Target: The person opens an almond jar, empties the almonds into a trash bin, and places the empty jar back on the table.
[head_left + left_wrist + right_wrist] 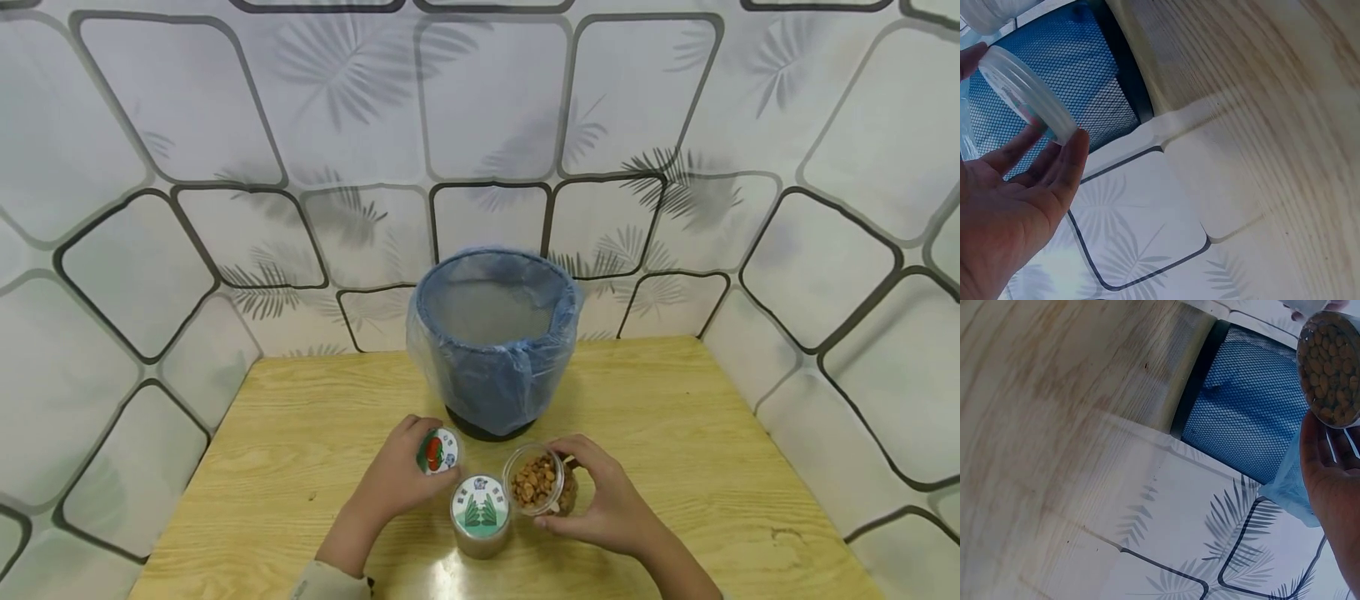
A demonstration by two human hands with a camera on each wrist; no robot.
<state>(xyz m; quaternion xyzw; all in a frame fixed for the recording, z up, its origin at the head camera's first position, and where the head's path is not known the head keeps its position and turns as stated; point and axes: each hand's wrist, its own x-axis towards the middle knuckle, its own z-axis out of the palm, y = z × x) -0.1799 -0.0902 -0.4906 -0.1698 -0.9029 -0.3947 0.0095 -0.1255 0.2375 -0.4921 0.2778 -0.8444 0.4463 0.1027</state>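
My left hand [405, 471] pinches a round lid [439, 451] with a red and green picture by its edge. In the left wrist view the lid [1029, 94] is a clear plastic disc held between thumb and fingertips. My right hand [596, 496] grips a clear open jar [542, 479] of brown nuts, its mouth tilted up and leftward. The nuts [1332, 369] show through the jar's base in the right wrist view. Between the hands stands a second jar [480, 515], capped with a white lid showing green leaves.
Behind the hands stands a blue mesh bin [487, 387], lined with a translucent blue bag [566, 312]. The wooden table [315, 400] meets patterned wall covering [367, 108] at the back and both sides.
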